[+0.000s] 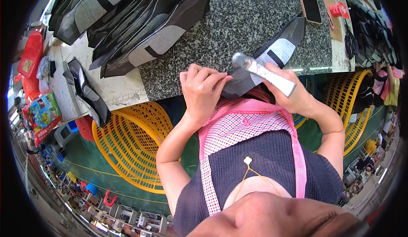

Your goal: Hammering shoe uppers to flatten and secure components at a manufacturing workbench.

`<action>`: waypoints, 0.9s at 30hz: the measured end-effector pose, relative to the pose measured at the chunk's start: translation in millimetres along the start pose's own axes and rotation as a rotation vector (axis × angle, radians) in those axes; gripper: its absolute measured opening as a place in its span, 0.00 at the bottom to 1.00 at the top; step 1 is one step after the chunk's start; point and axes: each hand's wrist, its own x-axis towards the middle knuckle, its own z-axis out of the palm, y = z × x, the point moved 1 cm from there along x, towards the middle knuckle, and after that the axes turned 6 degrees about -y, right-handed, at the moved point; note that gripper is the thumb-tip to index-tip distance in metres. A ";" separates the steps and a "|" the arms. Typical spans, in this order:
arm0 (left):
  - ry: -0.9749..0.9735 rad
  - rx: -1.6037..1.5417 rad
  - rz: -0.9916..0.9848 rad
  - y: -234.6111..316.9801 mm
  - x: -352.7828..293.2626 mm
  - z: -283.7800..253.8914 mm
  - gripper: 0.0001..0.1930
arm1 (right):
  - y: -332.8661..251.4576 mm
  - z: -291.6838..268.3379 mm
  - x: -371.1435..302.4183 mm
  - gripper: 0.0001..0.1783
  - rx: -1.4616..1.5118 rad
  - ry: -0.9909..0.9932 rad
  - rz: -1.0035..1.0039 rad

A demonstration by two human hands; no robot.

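Note:
A dark, curved leather-like piece (282, 43) with a pale grey patch and a black strip lies along the front of the speckled stone slab (242, 16). My left hand (200, 88) is closed at the piece's near left end, thumb and fingertips pinching its edge. In my right hand (291, 93) is a metal hammer (270, 75), its rounded end raised above the piece and pointing toward my left hand. The right hand's fingers wrap the hammer; most of its handle is hidden.
Tall piles of similar dark pieces (140, 37) stand at the back left, with more (374, 37) at the far right. A phone (309, 1) lies on the slab's right edge near a red item (338, 10). Yellow baskets (127, 152) stand below the table's front edge.

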 end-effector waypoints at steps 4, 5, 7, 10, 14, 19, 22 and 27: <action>0.014 0.137 0.116 6.5 -5.7 -0.2 0.06 | 15.2 9.7 3.3 0.10 -0.191 -0.109 0.026; 0.015 0.219 0.160 8.6 -7.9 0.7 0.07 | 13.2 9.2 3.8 0.10 -0.192 -0.112 0.025; -0.003 0.282 0.187 10.7 -9.9 2.7 0.07 | 6.7 6.1 4.0 0.10 -0.110 -0.008 -0.027; -0.064 0.428 0.239 17.3 -9.4 0.1 0.06 | 12.9 13.2 5.2 0.10 -0.136 -0.089 -0.023; 0.029 0.454 0.286 14.9 -13.6 12.1 0.08 | 11.3 8.4 8.5 0.10 -0.123 -0.082 -0.045; 0.055 0.188 0.438 19.9 -21.4 20.8 0.13 | 19.5 15.8 9.2 0.09 -0.203 -0.164 0.009; -0.068 0.234 0.474 30.6 -25.1 41.6 0.21 | 17.4 9.8 21.3 0.09 -0.172 -0.109 -0.020; -0.045 0.420 0.482 28.5 -28.9 46.8 0.19 | 1.2 13.9 15.5 0.09 -0.050 -0.078 -0.165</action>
